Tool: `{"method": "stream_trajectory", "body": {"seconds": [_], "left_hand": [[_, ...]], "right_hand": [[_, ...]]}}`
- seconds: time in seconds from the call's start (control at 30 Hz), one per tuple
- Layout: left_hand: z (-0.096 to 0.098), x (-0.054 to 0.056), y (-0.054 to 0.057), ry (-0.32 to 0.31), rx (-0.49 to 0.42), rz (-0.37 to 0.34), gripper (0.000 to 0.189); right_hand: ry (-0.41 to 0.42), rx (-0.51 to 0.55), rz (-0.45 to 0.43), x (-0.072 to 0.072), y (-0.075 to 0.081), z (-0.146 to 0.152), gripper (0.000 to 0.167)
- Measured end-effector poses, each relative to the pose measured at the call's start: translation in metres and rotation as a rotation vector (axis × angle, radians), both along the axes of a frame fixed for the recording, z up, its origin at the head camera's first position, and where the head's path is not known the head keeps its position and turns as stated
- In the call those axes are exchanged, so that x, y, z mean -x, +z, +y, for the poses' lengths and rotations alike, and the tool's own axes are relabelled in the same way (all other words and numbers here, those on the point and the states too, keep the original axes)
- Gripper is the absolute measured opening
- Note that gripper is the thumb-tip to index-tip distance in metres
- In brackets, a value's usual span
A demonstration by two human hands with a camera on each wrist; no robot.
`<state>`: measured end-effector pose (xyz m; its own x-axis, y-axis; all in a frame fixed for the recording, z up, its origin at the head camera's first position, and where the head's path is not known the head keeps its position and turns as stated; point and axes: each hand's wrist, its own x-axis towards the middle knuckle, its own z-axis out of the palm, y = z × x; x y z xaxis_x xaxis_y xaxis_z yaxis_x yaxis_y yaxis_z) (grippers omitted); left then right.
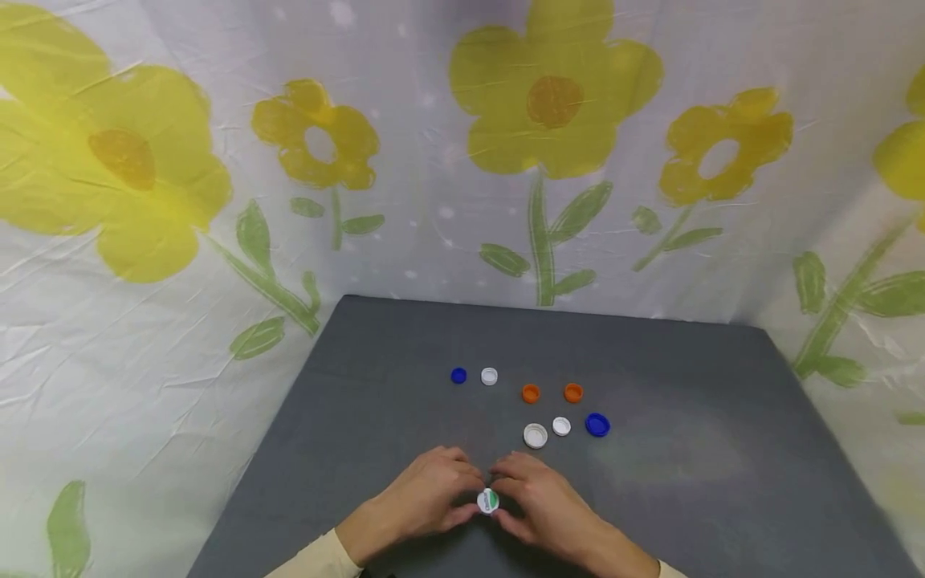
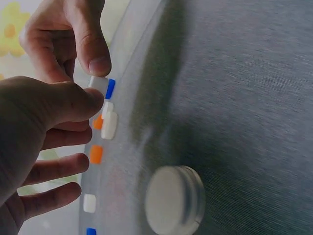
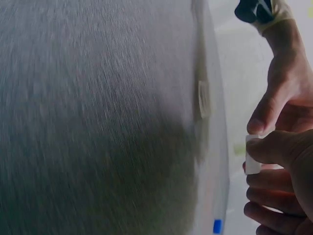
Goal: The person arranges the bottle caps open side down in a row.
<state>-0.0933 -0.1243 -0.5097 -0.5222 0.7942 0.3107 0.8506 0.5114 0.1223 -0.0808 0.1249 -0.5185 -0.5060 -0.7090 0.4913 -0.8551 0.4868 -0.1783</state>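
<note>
A small white bottle cap with green print on its top is held between my two hands, above the grey table. My left hand pinches its left side with thumb and fingertips, and my right hand pinches the right side. In the left wrist view the cap shows edge-on between the thumbs, the other left fingers spread apart. From the right wrist, the cap stands on edge above the tabletop. Below the hands a round white lid lies on the table; the head view hides it.
On the grey table beyond my hands lie several loose caps: blue caps, orange caps and white caps. A flower-printed curtain hangs behind and along the sides.
</note>
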Motion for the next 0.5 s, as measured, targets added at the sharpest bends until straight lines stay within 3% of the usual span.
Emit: {"method": "stream_trajectory", "body": {"seconds": [0.3,0.5], "left_hand": [[-0.008,-0.007,-0.006,-0.008,0.111,-0.116,0.014],[-0.007,-0.011,-0.010,-0.005,0.158,-0.121,0.014]], "right_hand": [[0.037,-0.035,-0.052,-0.010,-0.014,-0.014,0.021],[0.042,-0.090,-0.143,-0.012,-0.020,-0.018,0.018]]}}
